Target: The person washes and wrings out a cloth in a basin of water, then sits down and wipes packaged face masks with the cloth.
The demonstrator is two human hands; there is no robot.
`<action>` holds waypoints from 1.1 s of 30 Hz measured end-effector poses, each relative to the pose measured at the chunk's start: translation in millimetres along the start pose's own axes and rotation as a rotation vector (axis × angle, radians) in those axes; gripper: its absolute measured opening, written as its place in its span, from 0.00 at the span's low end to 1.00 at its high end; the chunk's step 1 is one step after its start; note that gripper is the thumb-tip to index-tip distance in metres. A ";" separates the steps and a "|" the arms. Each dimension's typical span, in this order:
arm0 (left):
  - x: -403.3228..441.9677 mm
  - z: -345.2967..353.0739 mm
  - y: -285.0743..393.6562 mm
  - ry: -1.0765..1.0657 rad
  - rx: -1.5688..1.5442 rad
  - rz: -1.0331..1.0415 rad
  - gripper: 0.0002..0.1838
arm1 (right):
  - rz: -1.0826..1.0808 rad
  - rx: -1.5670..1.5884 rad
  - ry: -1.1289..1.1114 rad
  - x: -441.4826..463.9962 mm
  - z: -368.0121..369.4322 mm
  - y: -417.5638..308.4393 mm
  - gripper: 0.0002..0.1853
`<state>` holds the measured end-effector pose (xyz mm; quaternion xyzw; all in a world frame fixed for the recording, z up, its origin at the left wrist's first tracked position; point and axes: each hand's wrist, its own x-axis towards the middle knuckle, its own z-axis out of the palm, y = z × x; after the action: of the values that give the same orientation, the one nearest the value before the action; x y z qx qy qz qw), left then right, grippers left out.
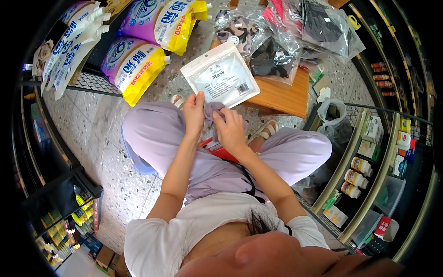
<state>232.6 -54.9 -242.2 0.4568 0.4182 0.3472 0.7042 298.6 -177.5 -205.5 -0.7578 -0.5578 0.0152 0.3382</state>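
A white and silver mask packet point(220, 76), printed "Mask" with a barcode, is held tilted above my lap. My left hand point(194, 113) is closed at its lower left corner, thumb and fingers pressed together. A bunched grey-purple piece of cloth point(212, 111) sits just below the packet, between my two hands. The fingers of my right hand point(230, 129) are closed on this cloth. Whether the cloth is partly inside the packet is hidden. Something red point(217, 148) lies below the hands, between my legs.
A wooden stool point(286, 94) ahead carries clear bags of folded dark and camouflage fabric point(274, 57). Purple and yellow detergent bags point(134, 69) are at the front left. Shelves with bottles point(355, 177) stand close on the right, and a dark rack point(60, 194) on the left.
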 end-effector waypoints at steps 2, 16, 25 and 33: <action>2.0 -4.5 -3.6 -0.025 0.011 0.003 0.13 | 0.003 0.139 -0.071 -3.0 -3.7 -0.6 0.14; -15.0 -14.0 5.1 -0.217 -0.586 -0.402 0.32 | -0.228 -0.124 -0.098 69.0 -10.2 6.1 0.15; -14.0 -29.0 -46.3 -0.262 -0.335 -0.291 0.26 | -0.277 -0.172 -0.148 110.7 9.9 -3.0 0.14; -24.0 -7.4 -11.8 -0.238 -0.379 -0.280 0.19 | -0.215 -0.252 -0.144 138.3 31.1 9.0 0.14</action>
<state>217.3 -77.2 -248.5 0.2920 0.3188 0.2624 0.8627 345.8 -45.1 -185.2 -0.7269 -0.6560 -0.0368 0.1995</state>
